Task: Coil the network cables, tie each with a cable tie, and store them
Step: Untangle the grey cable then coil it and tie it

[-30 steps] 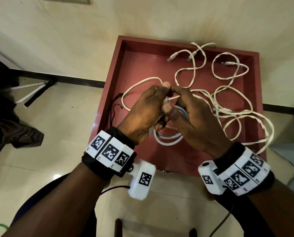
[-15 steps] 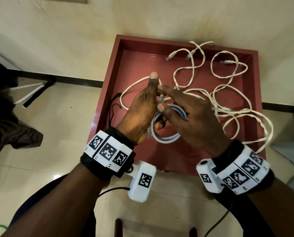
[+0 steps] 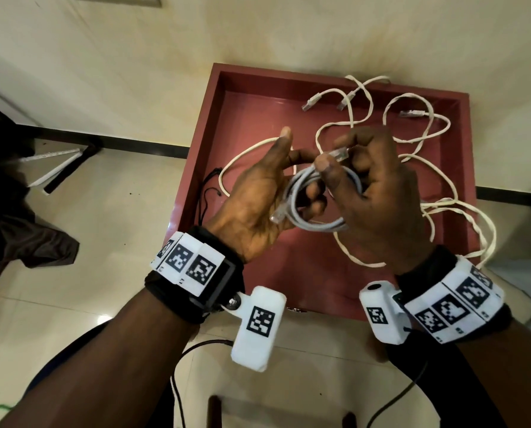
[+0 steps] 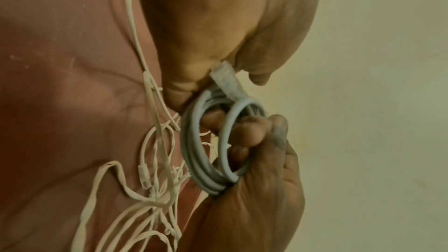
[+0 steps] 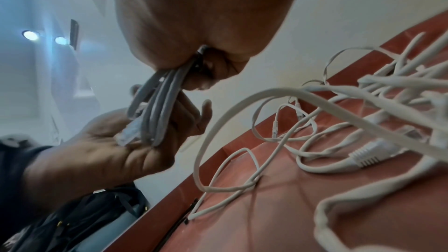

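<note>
A grey network cable coil (image 3: 304, 219) hangs between both hands above the red tray (image 3: 196, 168). My left hand (image 3: 288, 183) has its fingers (image 4: 252, 137) hooked through the coil (image 4: 194, 152), thumb pointing up. One clear connector (image 3: 278, 215) lies against that palm. My right hand (image 3: 363, 180) grips the top of the coil (image 5: 157, 102) and pinches the other connector (image 3: 339, 154) at its fingertips. Loose white flat cables (image 3: 443, 211) sprawl over the tray's right half. Thin black cable ties (image 3: 207, 193) lie by its left wall.
The tray sits on a cream tiled floor against a pale wall with a black skirting strip (image 3: 140, 146). A dark bag or cloth (image 3: 17, 223) lies at the left. A black wire (image 3: 196, 347) runs on the floor below my wrists.
Both hands have turned and drawn slightly apart, showing more of the coil. The right fingers have lifted the free connector end over the coil's top. The left thumb now points up.
</note>
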